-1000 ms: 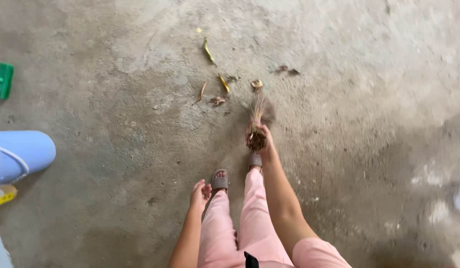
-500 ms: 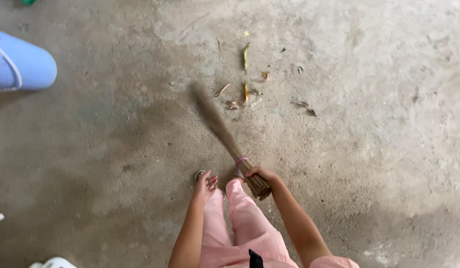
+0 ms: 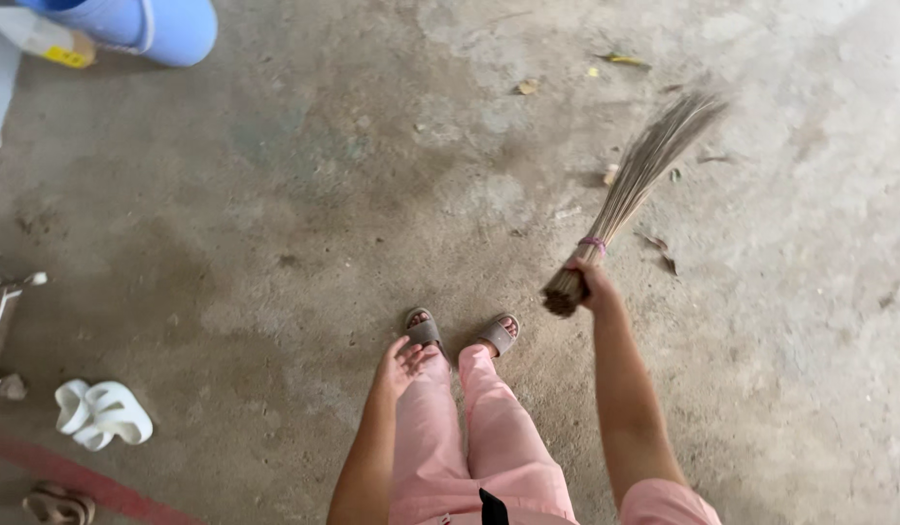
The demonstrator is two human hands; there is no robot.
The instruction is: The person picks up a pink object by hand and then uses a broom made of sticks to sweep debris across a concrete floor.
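Since half a second ago, we see the stick broom [image 3: 637, 185] has swung from the left of the feet over to the right, its bristle tips now fanned out far right above the concrete floor [image 3: 275, 194], and the view has shifted so the blue container [image 3: 149, 24] sits at the far left corner. Our right hand [image 3: 591, 282] is clenched around the bound end of the broom, just below its pink tie. Our left hand [image 3: 401, 365] hangs loosely open beside the pink trousers, holding nothing. Dry leaves [image 3: 664, 255] and small scraps lie scattered near the bristles and further off, so we judge the sweeping only partly done: the patch near the feet looks mostly bare, the far right still littered. White sandals [image 3: 100, 413] lie near left.
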